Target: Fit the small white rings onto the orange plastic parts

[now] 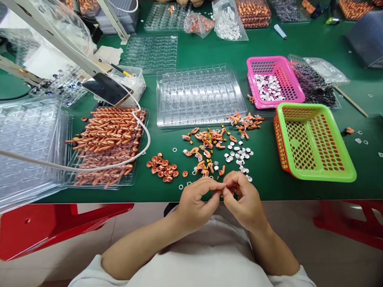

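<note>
Head view: small orange part (222, 194) sits pinched in the narrowed fingers of left hand (194, 203) and right hand (244, 202), neither nearer; I can't tell its long axis. Just beyond, loose orange pieces (220, 146) and white caps (247, 150) lie on the worktop (263, 167).

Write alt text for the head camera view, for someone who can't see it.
Two bare hands, left and right, pinch a small, mostly hidden piece at a green table's edge. Beyond them lie loose orange parts and white caps, with clear trays and pink and green baskets behind.
</note>
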`<control>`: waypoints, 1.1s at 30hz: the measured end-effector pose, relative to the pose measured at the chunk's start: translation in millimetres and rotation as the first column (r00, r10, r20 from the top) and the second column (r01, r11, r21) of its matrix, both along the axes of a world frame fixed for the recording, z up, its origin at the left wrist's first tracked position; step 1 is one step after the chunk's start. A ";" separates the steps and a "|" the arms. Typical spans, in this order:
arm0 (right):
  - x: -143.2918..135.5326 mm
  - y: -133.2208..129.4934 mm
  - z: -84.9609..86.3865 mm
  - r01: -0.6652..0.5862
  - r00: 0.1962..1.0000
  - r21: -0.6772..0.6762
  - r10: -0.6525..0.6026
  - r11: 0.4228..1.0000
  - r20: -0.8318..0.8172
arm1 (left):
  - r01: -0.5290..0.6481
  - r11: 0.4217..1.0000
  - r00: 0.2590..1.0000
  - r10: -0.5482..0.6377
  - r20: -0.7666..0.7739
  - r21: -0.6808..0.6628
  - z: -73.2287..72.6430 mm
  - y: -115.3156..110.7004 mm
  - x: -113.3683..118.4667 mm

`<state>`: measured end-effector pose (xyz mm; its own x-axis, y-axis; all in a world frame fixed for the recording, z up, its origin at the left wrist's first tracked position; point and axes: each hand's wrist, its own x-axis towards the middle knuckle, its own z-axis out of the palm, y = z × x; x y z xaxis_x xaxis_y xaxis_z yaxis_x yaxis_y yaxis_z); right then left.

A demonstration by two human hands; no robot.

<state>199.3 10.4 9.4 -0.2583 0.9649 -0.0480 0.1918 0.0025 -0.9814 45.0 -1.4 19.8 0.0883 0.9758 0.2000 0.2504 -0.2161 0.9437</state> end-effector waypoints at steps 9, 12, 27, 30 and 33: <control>5.4 0.9 -3.0 -0.070 0.995 -0.027 0.068 0.997 -0.076 | 0.029 0.914 0.974 0.065 0.216 -0.405 7.3 1.8 -8.4; 8.4 -1.2 -5.1 -0.036 0.998 0.026 0.038 0.999 -0.056 | 0.101 0.862 0.935 0.088 0.343 -0.496 7.2 4.7 -9.4; 16.2 -2.0 1.6 -0.195 0.966 0.290 0.133 0.937 0.222 | 0.208 0.789 0.913 0.056 0.404 -0.578 3.7 7.0 -9.8; 17.1 -3.9 0.6 -0.206 0.966 0.303 0.144 0.931 0.216 | 0.173 0.802 0.936 0.046 0.349 -0.571 2.8 5.4 -9.6; 16.9 -5.2 0.4 -0.205 0.967 0.311 0.143 0.928 0.210 | 0.140 0.822 0.955 0.035 0.295 -0.551 3.2 4.5 -9.1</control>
<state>216.2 5.3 9.8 -0.4400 0.8750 0.2018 0.3326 0.3676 -0.8685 35.9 3.1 23.0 0.1688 0.9192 -0.3558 -0.0384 0.3668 0.9295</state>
